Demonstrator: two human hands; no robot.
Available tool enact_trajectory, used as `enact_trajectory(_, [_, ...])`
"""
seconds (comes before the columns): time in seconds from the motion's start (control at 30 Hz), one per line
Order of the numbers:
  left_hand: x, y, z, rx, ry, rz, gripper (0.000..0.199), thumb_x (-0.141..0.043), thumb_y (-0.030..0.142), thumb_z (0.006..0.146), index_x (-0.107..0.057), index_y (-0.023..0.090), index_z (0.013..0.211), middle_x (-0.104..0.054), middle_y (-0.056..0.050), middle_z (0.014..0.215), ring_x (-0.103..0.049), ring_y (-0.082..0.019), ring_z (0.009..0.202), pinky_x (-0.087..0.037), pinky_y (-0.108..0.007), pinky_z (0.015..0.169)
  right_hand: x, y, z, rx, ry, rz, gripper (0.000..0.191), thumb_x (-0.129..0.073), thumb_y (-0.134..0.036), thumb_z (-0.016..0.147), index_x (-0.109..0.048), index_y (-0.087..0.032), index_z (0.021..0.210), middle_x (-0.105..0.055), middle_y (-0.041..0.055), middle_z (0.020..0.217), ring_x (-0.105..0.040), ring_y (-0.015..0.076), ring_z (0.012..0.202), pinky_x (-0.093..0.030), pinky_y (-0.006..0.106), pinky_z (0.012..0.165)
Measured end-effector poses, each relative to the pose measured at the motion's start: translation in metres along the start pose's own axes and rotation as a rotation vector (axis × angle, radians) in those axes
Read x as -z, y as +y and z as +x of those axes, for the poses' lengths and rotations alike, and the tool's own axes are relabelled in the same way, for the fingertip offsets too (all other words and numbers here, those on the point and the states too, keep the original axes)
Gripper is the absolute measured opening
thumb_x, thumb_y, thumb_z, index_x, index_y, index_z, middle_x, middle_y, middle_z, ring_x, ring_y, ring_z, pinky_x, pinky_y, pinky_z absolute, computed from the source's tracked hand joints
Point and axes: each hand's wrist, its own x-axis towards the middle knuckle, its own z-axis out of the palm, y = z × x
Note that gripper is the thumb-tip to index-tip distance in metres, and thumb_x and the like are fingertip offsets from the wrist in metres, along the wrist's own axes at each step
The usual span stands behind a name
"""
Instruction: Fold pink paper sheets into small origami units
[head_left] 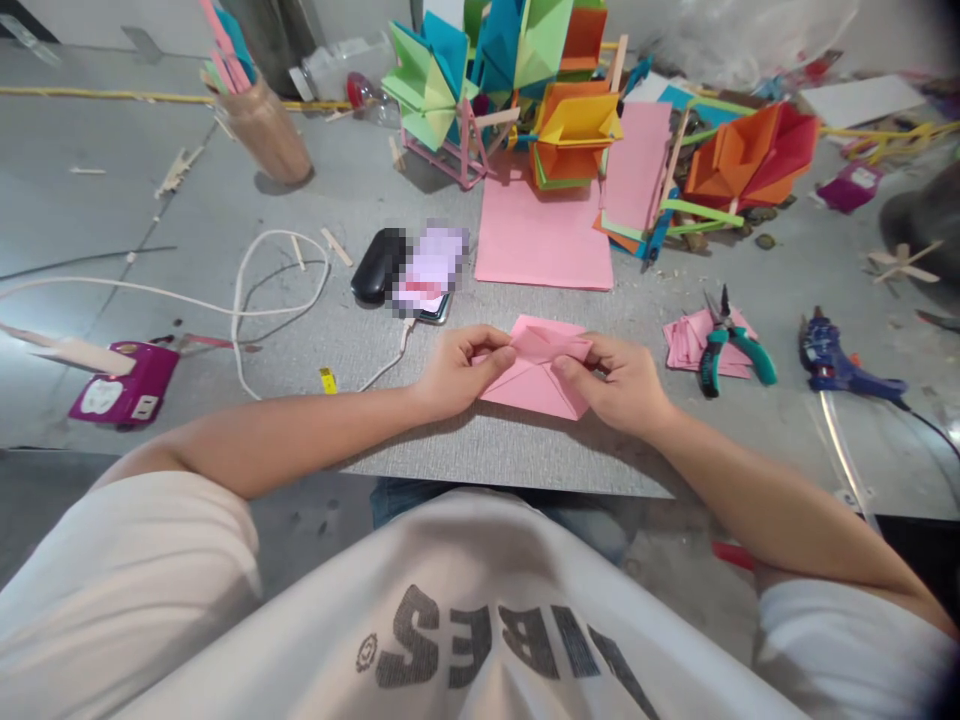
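Note:
A folded sheet of pink paper (541, 385) lies between my two hands near the front of the table. My left hand (469, 370) pinches its left edge between thumb and fingers. At the opposite edge, my right hand (619, 378) grips the paper with the thumb on top. Creases run across the paper, and its upper part stands slightly raised. Beyond it is a stack of flat pink sheets (544, 240). To the right, pliers with teal handles (726, 345) rest on smaller folded pink pieces (686, 345).
A blue glue gun (844, 365) lies far right. Colourful folded-paper models (517, 60) stand at the back. A phone (433, 265) with a white cable sits beside a black case (379, 265). At left are a purple box (127, 385) and a brown cup (266, 130).

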Motion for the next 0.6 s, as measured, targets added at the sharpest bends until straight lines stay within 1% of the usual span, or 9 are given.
enact_trajectory(0.1, [-0.001,0.002,-0.001,-0.005,0.034,0.019,0.025,-0.089,0.043,0.099,-0.086,0.018,0.1,-0.085,-0.005,0.091,-0.071,-0.014,0.074,-0.057,-0.027,0.069,-0.004,0.005,0.0,-0.03,-0.038,0.096,0.037,-0.086,-0.048,0.098,-0.084,-0.025,0.126,-0.087,0.0048,0.101,-0.074,0.0194,0.076,-0.058,0.032,0.065])
enact_trajectory(0.17, [-0.002,0.002,-0.002,-0.014,0.05,0.018,0.024,-0.089,0.043,0.099,-0.086,0.019,0.1,-0.086,-0.005,0.091,-0.072,-0.015,0.074,-0.056,-0.027,0.067,-0.008,0.007,0.0,-0.023,-0.078,0.141,0.042,-0.089,-0.049,0.096,-0.085,-0.026,0.131,-0.087,0.0052,0.107,-0.077,0.0202,0.081,-0.061,0.033,0.068])
enact_trajectory(0.23, [-0.002,0.001,-0.003,-0.036,0.059,-0.001,0.023,-0.091,0.041,0.097,-0.086,0.019,0.099,-0.086,-0.006,0.092,-0.074,-0.015,0.076,-0.058,-0.028,0.068,-0.011,0.007,0.0,-0.002,-0.085,0.15,0.034,-0.088,-0.049,0.096,-0.089,-0.028,0.122,-0.088,0.0059,0.11,-0.079,0.0228,0.089,-0.066,0.036,0.076])
enact_trajectory(0.3, [-0.003,0.0,-0.003,-0.055,0.061,-0.046,0.02,-0.093,0.037,0.092,-0.085,0.019,0.097,-0.086,-0.005,0.091,-0.075,-0.015,0.077,-0.06,-0.028,0.072,-0.012,0.007,0.0,0.007,-0.062,0.115,0.023,-0.085,-0.048,0.099,-0.093,-0.029,0.109,-0.087,0.0053,0.1,-0.081,0.0255,0.092,-0.068,0.04,0.081])
enact_trajectory(0.37, [-0.002,-0.002,-0.003,-0.042,0.057,-0.097,0.018,-0.095,0.033,0.087,-0.085,0.02,0.095,-0.085,-0.004,0.089,-0.074,-0.015,0.076,-0.06,-0.029,0.072,-0.011,0.006,0.001,0.013,-0.039,0.091,0.021,-0.083,-0.047,0.1,-0.095,-0.03,0.101,-0.086,0.0045,0.09,-0.082,0.0279,0.093,-0.069,0.042,0.083])
enact_trajectory(0.43, [-0.002,-0.004,-0.002,-0.001,0.061,-0.139,0.015,-0.095,0.03,0.084,-0.086,0.021,0.093,-0.084,-0.003,0.086,-0.071,-0.014,0.073,-0.057,-0.028,0.069,-0.008,0.006,0.003,0.031,-0.032,0.104,0.021,-0.083,-0.045,0.098,-0.097,-0.03,0.102,-0.089,0.0048,0.094,-0.084,0.0292,0.097,-0.07,0.043,0.085])
enact_trajectory(0.5, [-0.002,-0.005,0.0,0.031,0.086,-0.19,0.011,-0.093,0.027,0.081,-0.086,0.022,0.088,-0.082,-0.002,0.083,-0.069,-0.014,0.071,-0.052,-0.027,0.065,-0.004,0.007,0.006,0.037,-0.045,0.123,0.024,-0.081,-0.04,0.094,-0.098,-0.029,0.108,-0.093,0.0056,0.104,-0.085,0.0281,0.095,-0.069,0.041,0.082])
enact_trajectory(0.6, [-0.004,-0.006,0.004,0.06,0.122,-0.294,0.01,-0.091,0.023,0.074,-0.081,0.022,0.077,-0.078,0.0,0.077,-0.066,-0.012,0.069,-0.048,-0.026,0.064,0.004,0.007,0.011,0.024,-0.111,0.126,0.035,-0.072,-0.027,0.087,-0.099,-0.028,0.109,-0.094,0.0059,0.107,-0.086,0.0261,0.092,-0.066,0.036,0.077])
